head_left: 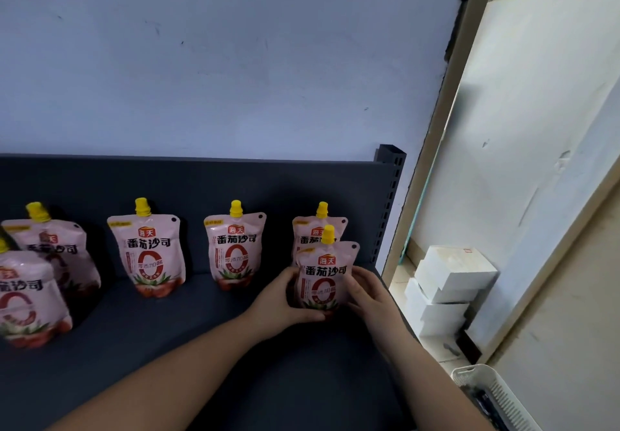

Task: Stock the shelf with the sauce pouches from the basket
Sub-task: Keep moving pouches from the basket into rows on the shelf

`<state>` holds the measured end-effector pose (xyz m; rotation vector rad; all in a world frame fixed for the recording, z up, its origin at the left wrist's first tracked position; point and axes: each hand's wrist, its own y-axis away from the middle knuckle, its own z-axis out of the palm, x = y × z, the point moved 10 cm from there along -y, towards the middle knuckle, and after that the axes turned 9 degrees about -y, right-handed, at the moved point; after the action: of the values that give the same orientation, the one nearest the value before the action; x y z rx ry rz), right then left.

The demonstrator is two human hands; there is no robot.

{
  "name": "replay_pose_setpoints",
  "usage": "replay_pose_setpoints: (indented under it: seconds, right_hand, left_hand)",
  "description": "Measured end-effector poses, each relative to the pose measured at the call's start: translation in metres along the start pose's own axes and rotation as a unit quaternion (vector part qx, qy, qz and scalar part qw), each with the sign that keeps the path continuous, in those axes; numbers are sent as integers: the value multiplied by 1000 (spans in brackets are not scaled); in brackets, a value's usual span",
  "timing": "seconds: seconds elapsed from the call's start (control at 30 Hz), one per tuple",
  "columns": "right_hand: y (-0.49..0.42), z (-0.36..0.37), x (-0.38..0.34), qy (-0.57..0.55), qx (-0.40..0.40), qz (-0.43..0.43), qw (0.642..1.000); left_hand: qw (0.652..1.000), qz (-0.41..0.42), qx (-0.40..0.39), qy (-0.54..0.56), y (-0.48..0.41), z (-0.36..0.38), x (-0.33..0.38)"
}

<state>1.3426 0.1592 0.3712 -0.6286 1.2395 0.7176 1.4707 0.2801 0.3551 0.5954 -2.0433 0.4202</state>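
Basket (486, 387): one, white, slotted wall, at the near right corner beside the shelf; only partly in frame.

Hands: two. Left hand (285, 299) and right hand (365, 291) grip one item between them, fingers curled round its left and right edges, the left thumb along its base.

Held pouch (323, 279): one, pink, at the right end of the dark shelf (167, 346). It is upright with its long axis vertical, yellow cap up and printed face toward the camera. Whether its base touches the deck cannot be told.

Sauce pouches, total six, all upright, caps up, faces forward:
- rear right pouch (307, 229), just behind the held one and partly covered by it;
- centre pouch (235, 249);
- left-centre pouch (147, 252);
- far-left rear pouch (63, 246);
- far-left front pouch (27, 296), cut by the frame edge.

Slotted upright (389, 195): one, at the shelf's right rear.

White boxes (449, 283): stacked on the floor beyond the shelf's right end.
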Motion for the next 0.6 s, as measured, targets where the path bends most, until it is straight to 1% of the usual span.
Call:
replay_pose_setpoints:
  seconds: [0.07, 0.13, 0.2, 0.27, 0.33, 0.37, 0.4, 0.47, 0.5, 0.53, 0.6]
  right_hand:
    - [4, -7, 1, 4, 10, 11, 1000]
    - [8, -13, 0, 5, 35, 12, 999]
    - [15, -14, -14, 27, 78, -32, 996]
    - [25, -9, -34, 84, 114, -94, 985]
    - [37, 3, -44, 202, 133, -115, 964]
    - [43, 12, -43, 287, 128, -94, 945]
    - [47, 22, -36, 391, 110, -51, 912]
    - [57, 42, -16, 575, 42, 45, 816]
    - [63, 57, -8, 627, 6, 73, 776]
    - [70, 78, -2, 652, -29, 87, 753]
    - [80, 131, 2, 670, -86, 63, 734]
  left_hand:
    - [1000, -8, -3, -25, 5, -5, 0]
    - [998, -15, -12, -63, 11, -7, 2]
    - [995, -25, -19, -94, 20, -11, 3]
    - [990, -36, -33, -132, 29, -16, 3]
    - [982, -37, -54, -178, 42, -29, 1]
    - [976, -33, -63, -207, 51, -38, 1]
    - [967, -29, -70, -243, 61, -50, 0]
    - [946, -32, -74, -314, 82, -78, -3]
    - [935, -40, -70, -345, 95, -94, -7]
    - [925, -52, -63, -372, 109, -112, -12]
    - [911, -79, -38, -403, 139, -146, -22]
